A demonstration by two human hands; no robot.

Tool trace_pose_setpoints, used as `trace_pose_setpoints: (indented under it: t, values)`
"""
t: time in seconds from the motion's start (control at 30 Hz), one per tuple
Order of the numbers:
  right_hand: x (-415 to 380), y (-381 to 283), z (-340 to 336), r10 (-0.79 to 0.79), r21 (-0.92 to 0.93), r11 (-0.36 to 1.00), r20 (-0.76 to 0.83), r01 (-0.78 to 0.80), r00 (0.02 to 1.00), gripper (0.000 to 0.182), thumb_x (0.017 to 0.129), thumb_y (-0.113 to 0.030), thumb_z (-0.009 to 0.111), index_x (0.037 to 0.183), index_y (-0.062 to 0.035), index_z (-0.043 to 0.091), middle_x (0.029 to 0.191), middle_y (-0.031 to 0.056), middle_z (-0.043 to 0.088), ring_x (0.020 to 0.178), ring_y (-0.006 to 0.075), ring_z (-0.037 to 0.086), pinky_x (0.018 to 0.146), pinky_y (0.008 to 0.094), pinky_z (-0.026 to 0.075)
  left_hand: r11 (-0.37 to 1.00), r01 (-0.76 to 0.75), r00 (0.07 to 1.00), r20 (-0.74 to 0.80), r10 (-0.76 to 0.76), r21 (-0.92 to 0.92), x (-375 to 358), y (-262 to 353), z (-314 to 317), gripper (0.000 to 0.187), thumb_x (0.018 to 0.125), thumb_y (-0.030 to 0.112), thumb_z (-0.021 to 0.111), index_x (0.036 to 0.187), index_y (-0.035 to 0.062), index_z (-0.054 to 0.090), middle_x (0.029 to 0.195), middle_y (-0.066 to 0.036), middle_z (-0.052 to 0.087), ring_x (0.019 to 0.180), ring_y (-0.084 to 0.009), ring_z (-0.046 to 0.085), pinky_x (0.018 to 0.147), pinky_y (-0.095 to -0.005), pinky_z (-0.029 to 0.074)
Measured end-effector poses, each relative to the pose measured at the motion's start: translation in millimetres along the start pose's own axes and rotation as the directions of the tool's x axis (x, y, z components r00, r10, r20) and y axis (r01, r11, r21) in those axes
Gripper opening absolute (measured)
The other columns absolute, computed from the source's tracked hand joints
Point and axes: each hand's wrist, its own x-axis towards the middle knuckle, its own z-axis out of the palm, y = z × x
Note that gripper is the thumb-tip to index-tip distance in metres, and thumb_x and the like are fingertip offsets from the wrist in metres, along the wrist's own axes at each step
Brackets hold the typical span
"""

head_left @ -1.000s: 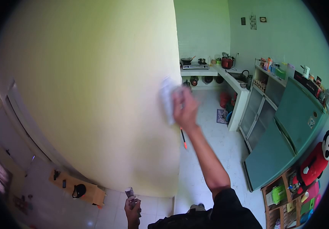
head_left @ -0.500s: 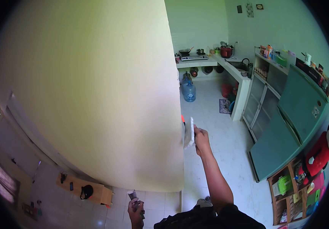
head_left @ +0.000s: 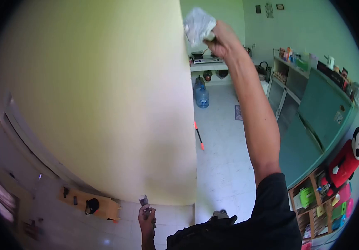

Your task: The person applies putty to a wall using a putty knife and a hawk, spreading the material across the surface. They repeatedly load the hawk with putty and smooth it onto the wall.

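Note:
High against the edge of the cream wall (head_left: 104, 96), my right hand (head_left: 221, 41) is closed on a flat, squarish spreader (head_left: 199, 27) smeared white and grey. The spreader overlaps the wall's corner in this view, and motion blurs it slightly. My fingers partly hide how it is gripped. Low at the bottom of the wall, my left hand (head_left: 147, 218) is wrapped around a putty knife (head_left: 143, 201), its short pale blade pointing up.
A wooden bench (head_left: 104, 207) with a black cap (head_left: 91, 206) stands at lower left. Past the wall's edge, an orange-and-black stick (head_left: 199, 136) appears low down. Blue water jugs (head_left: 202, 98), a stove (head_left: 207, 59), a green refrigerator (head_left: 323, 114) and a wooden shelf (head_left: 312, 208) lie beyond.
My right hand has swept up along the wall's edge with the spreader, from mid-height to near the top. My left hand stays low with the putty knife, almost unmoved.

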Motion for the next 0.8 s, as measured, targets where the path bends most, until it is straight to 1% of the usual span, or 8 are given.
trace_pose_setpoints:
  t: [0.13,0.2,0.33,0.43,0.63,0.67,0.7,0.8]
  values:
    - [-49.7,-19.4,-32.8,-0.29,-0.156,0.945,0.003,0.287,0.957,0.034,0.104,-0.026,0.057,0.097,0.0053,0.069,0.083,0.005,0.065,0.071,0.0113,0.059,0.061,0.0286,0.047,0.999,-0.045,0.996,0.073,0.045,-0.005,-5.4,13.1,11.3,0.033,0.091,0.002,0.067,0.122,0.0075,0.056,0.094,-0.006,0.065,0.066,-0.0079,0.054,0.057,-0.0239,0.045]
    - [-81.8,19.4,-83.5,-0.447,-0.58,0.74,-0.044,0.341,0.894,0.035,0.104,-0.031,0.059,0.095,0.0014,0.068,0.077,-0.0022,0.06,0.067,0.0062,0.051,0.057,0.0247,0.04,1.0,-0.019,0.998,0.056,0.018,0.021,-6.6,15.7,12.6,0.035,0.09,0.0,0.068,0.122,0.0059,0.056,0.094,-0.006,0.066,0.065,-0.0082,0.054,0.057,-0.0242,0.045]
    - [-122.8,121.1,-116.5,-0.432,-0.362,0.858,-0.127,0.364,0.893,0.022,0.105,-0.022,0.059,0.105,-0.0008,0.064,0.08,-0.0041,0.058,0.071,0.0026,0.048,0.061,0.0216,0.041,0.999,0.001,0.999,0.035,-0.002,0.047,-7.2,9.9,13.5,0.036,0.089,-0.001,0.069,0.122,0.0058,0.056,0.093,-0.007,0.067,0.065,-0.0085,0.054,0.058,-0.0248,0.045]
    - [-115.1,154.6,-101.5,-0.341,-0.252,0.917,-0.093,0.309,0.936,0.021,0.104,-0.02,0.059,0.109,0.0005,0.062,0.083,0.0039,0.062,0.073,0.0116,0.055,0.066,0.0279,0.046,0.999,-0.002,1.0,0.028,0.0,0.048,-12.6,12.2,17.6,0.036,0.089,-0.001,0.069,0.122,0.006,0.056,0.094,-0.007,0.067,0.065,-0.0085,0.054,0.058,-0.0248,0.046]
    - [-161.8,172.5,-59.6,-0.538,-0.519,0.711,0.032,0.475,0.842,0.022,0.095,-0.009,0.062,0.112,0.0038,0.059,0.095,0.0237,0.06,0.083,0.0406,0.061,0.074,0.0416,0.05,0.999,-0.023,1.0,0.001,0.023,0.04,-23.3,9.0,35.6,0.036,0.089,-0.001,0.068,0.123,0.0063,0.055,0.098,-0.009,0.066,0.067,-0.0086,0.055,0.058,-0.025,0.046]
    - [-185.7,166.1,-48.3,-0.274,-0.422,0.865,0.057,0.272,0.96,0.024,0.092,-0.006,0.064,0.112,0.0051,0.059,0.1,0.0246,0.059,0.089,0.0425,0.061,0.076,0.0412,0.05,0.998,-0.019,1.0,0.005,0.019,0.057,-25.6,9.4,33.1,0.036,0.09,-0.001,0.068,0.123,0.0064,0.055,0.098,-0.009,0.066,0.068,-0.0086,0.055,0.058,-0.0251,0.046]
    - [-195.1,177.1,-41.8,-0.556,-0.441,0.698,0.164,0.565,0.815,0.023,0.092,-0.005,0.065,0.111,0.0062,0.059,0.1,0.0241,0.059,0.086,0.0377,0.061,0.076,0.0391,0.051,0.998,-0.01,1.0,0.005,0.009,0.063,-26.8,9.7,32.1,0.036,0.09,0.0,0.068,0.123,0.0074,0.054,0.098,-0.009,0.066,0.067,-0.0088,0.055,0.058,-0.0253,0.046]
    - [-233.7,166.6,-53.4,-0.547,-0.408,0.77,-0.028,0.49,0.837,0.019,0.096,-0.006,0.064,0.11,0.0057,0.06,0.096,0.0186,0.062,0.083,0.0262,0.063,0.074,0.037,0.051,0.997,-0.016,1.0,-0.009,0.017,0.07,-29.2,5.5,39.2,0.036,0.091,0.002,0.068,0.122,0.0091,0.053,0.1,-0.01,0.065,0.067,-0.0094,0.055,0.058,-0.025,0.046]
